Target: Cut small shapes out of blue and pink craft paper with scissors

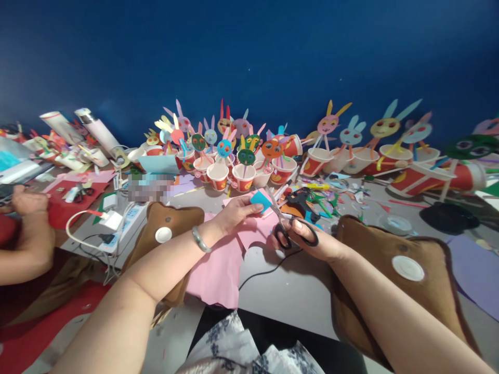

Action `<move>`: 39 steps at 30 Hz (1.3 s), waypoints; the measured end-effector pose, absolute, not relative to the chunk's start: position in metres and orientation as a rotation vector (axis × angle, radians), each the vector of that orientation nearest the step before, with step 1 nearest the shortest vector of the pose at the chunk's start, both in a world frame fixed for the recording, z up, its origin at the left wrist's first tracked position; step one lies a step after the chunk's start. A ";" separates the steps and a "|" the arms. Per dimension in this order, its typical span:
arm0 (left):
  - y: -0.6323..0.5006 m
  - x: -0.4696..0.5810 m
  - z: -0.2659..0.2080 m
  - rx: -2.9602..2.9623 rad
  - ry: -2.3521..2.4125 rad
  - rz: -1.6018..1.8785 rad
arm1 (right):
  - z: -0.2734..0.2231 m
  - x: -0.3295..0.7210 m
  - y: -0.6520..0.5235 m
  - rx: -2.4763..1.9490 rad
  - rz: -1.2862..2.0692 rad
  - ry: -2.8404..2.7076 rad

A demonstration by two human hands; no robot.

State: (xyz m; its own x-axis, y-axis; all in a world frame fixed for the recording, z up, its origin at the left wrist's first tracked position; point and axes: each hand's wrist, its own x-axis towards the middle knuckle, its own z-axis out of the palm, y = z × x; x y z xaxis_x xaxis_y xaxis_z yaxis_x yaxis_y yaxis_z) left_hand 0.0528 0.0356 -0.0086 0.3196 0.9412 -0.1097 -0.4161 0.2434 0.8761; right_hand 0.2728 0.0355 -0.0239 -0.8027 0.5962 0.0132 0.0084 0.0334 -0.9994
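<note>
My left hand (238,212) pinches a small piece of blue paper (260,201) between thumb and fingers. In my right hand (307,238) is a pair of scissors (282,235) with black handles, fingers through the loops. The scissor blades point up and sit close by the right edge of the blue paper; whether they touch it I cannot tell. Below both hands lie sheets of pink paper (216,265) on the grey table (268,291). Just beyond my right hand is a black and orange glue gun (302,202) among paper scraps.
Paper cups (217,176) with rabbit-faced paper figures line the back by the blue wall. Brown cushions (393,270) lie on either side of me. A power strip (127,221) with cables stands left. Another person's arm (29,244) is at the far left.
</note>
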 end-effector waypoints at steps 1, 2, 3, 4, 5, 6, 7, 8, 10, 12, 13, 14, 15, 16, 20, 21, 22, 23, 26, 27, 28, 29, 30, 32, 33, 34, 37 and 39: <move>0.036 0.053 -0.009 0.855 0.743 1.061 | -0.024 0.272 0.035 -0.611 1.817 -1.881; 0.036 0.053 -0.009 0.849 0.736 1.068 | -0.025 0.272 0.035 -0.615 1.813 -1.875; 0.036 0.053 -0.009 0.842 0.732 1.072 | -0.025 0.272 0.035 -0.620 1.810 -1.869; 0.037 0.053 -0.009 0.835 0.734 1.071 | -0.025 0.272 0.035 -0.624 1.810 -1.864; 0.037 0.053 -0.009 0.828 0.740 1.067 | -0.024 0.272 0.035 -0.625 1.814 -1.861; 0.037 0.053 -0.009 0.822 0.748 1.058 | -0.024 0.271 0.035 -0.623 1.819 -1.860; 0.037 0.053 -0.009 0.817 0.755 1.050 | -0.023 0.271 0.034 -0.619 1.822 -1.862; 0.037 0.053 -0.009 0.814 0.759 1.045 | -0.023 0.271 0.034 -0.615 1.821 -1.867; 0.037 0.052 -0.009 0.813 0.762 1.045 | -0.022 0.271 0.034 -0.607 1.811 -1.872; 0.037 0.052 -0.008 0.813 0.763 1.052 | -0.020 0.271 0.035 -0.599 1.797 -1.880; 0.036 0.053 -0.007 0.812 0.764 1.054 | -0.020 0.271 0.035 -0.595 1.788 -1.888; 0.036 0.053 -0.007 0.811 0.766 1.054 | -0.020 0.271 0.035 -0.592 1.780 -1.897; 0.036 0.053 -0.006 0.809 0.770 1.056 | -0.019 0.271 0.035 -0.592 1.772 -1.904; 0.036 0.053 -0.006 0.806 0.774 1.057 | -0.019 0.271 0.035 -0.593 1.767 -1.906; 0.037 0.052 -0.008 0.794 0.785 1.055 | -0.018 0.270 0.033 -0.612 1.771 -1.865; 0.038 0.052 -0.009 0.792 0.788 1.050 | -0.017 0.270 0.033 -0.622 1.770 -1.855; 0.038 0.052 -0.010 0.789 0.793 1.044 | -0.016 0.270 0.032 -0.634 1.767 -1.847; 0.038 0.052 -0.011 0.787 0.798 1.040 | -0.016 0.270 0.032 -0.647 1.764 -1.841; 0.039 0.052 -0.011 0.792 0.787 1.059 | -0.012 0.268 0.031 -0.686 1.764 -1.826; 0.039 0.053 -0.011 0.799 0.776 1.076 | -0.012 0.268 0.031 -0.697 1.766 -1.823; 0.038 0.053 -0.010 0.808 0.767 1.092 | -0.011 0.268 0.031 -0.707 1.769 -1.817; 0.038 0.053 -0.010 0.817 0.761 1.106 | -0.011 0.268 0.031 -0.716 1.773 -1.806; 0.038 0.053 -0.009 0.826 0.759 1.110 | -0.011 0.268 0.031 -0.722 1.779 -1.786; 0.037 0.053 -0.009 0.834 0.774 1.065 | -0.012 0.268 0.031 -0.729 1.793 -1.721; 0.037 0.052 -0.010 0.833 0.783 1.025 | -0.013 0.269 0.032 -0.734 1.797 -1.682; 0.037 0.051 -0.011 0.831 0.790 0.986 | -0.014 0.269 0.033 -0.744 1.787 -1.644; 0.038 0.050 -0.014 0.820 0.803 0.960 | -0.015 0.272 0.037 -0.830 1.596 -1.615; 0.038 0.050 -0.014 0.813 0.822 0.999 | -0.014 0.274 0.039 -0.938 1.361 -1.674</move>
